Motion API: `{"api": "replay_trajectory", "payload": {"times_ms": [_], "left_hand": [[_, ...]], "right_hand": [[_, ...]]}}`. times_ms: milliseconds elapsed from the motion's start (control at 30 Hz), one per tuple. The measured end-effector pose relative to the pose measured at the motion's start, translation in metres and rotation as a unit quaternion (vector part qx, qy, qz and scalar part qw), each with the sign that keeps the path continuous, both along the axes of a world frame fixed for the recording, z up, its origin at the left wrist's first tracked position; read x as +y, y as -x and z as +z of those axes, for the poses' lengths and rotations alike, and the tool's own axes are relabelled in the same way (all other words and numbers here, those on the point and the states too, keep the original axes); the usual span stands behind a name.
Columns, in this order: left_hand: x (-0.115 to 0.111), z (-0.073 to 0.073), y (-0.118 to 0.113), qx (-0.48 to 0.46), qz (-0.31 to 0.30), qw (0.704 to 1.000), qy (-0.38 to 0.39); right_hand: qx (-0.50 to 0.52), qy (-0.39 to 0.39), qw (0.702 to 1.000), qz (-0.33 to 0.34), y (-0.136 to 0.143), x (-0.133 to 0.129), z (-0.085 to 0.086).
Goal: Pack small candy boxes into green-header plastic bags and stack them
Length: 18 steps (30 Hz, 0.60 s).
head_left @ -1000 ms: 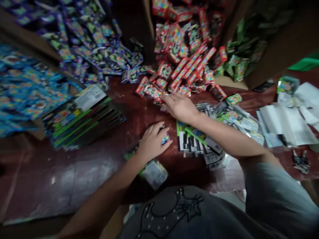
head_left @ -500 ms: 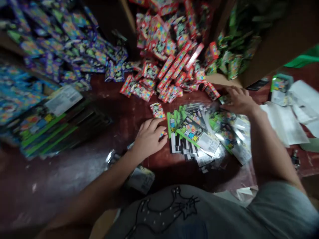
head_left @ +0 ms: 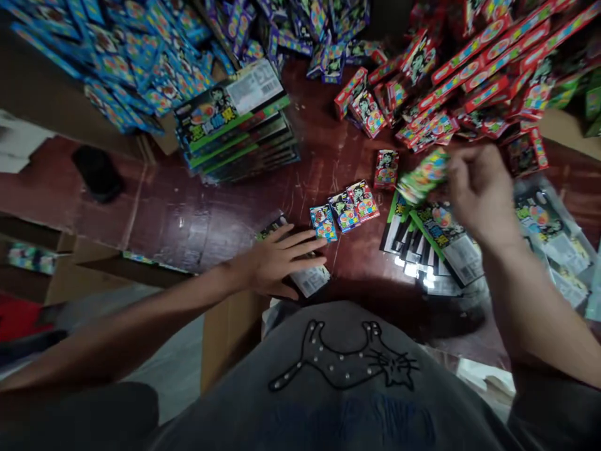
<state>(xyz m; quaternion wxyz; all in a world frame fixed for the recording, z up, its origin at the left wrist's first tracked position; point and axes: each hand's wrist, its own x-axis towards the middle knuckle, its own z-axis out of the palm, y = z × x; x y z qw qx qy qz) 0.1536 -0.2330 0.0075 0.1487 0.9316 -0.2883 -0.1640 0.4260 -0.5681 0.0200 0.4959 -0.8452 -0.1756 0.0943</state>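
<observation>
My left hand point(head_left: 275, 260) lies flat, fingers spread, over a black printed bag point(head_left: 310, 280) near the table's front edge. Just beyond its fingertips, a blue candy packet point(head_left: 322, 224), a purple one point(head_left: 344, 211) and a red one point(head_left: 363, 200) rest in a slanting row. Pinched between the fingers of my right hand point(head_left: 486, 194) is a green candy packet point(head_left: 425, 176), blurred by motion. It hangs over a fanned pile of black-and-green printed bags point(head_left: 451, 244). A separate red packet point(head_left: 386, 169) lies to the left of the held one.
A stack of printed bags point(head_left: 235, 119) stands at the left. Heaps of blue packets point(head_left: 154, 56), purple packets point(head_left: 300, 25) and red packets point(head_left: 483, 69) line the back. A dark object point(head_left: 97, 173) lies far left. More clear-wrapped bags point(head_left: 549, 232) are at the right.
The view has swung, so the table appears shifted right. My left hand has opened flat onto a bag, uncovering the row of packets. My right hand now holds up a green packet.
</observation>
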Motion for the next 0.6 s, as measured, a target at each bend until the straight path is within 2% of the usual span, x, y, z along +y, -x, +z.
{"api": "replay_trajectory", "payload": {"times_ms": [67,133,200,233,333,400,467,600], "left_hand": [[0.006,-0.005,0.019,-0.015,0.061,0.997,-0.037],[0.007,-0.007,0.035,-0.033,0.143,0.987,-0.071],[0.005,-0.008,0.047,-0.04,0.218,0.971,-0.092],[0.005,-0.007,0.051,-0.04,0.247,0.964,-0.095],[0.005,-0.004,0.049,-0.053,0.299,0.95,-0.068],[0.001,-0.002,0.03,-0.065,0.316,0.946,-0.017],[-0.01,-0.002,-0.002,-0.073,0.319,0.944,0.04],[-0.048,-0.009,-0.083,-0.08,0.3,0.947,0.082]], "right_hand": [[0.034,-0.071,0.997,-0.015,0.016,0.035,-0.021],[0.04,-0.074,0.996,-0.032,0.039,0.047,-0.039],[0.032,-0.012,0.999,-0.024,0.062,0.039,-0.045],[0.02,0.037,0.999,-0.013,0.07,0.031,-0.042],[-0.066,0.216,0.974,-0.001,0.077,0.009,-0.017],[-0.13,0.289,0.948,0.015,0.065,0.008,0.0],[-0.16,0.302,0.938,0.061,0.05,0.019,0.006],[-0.17,0.308,0.928,0.121,0.031,0.061,-0.013]]}}
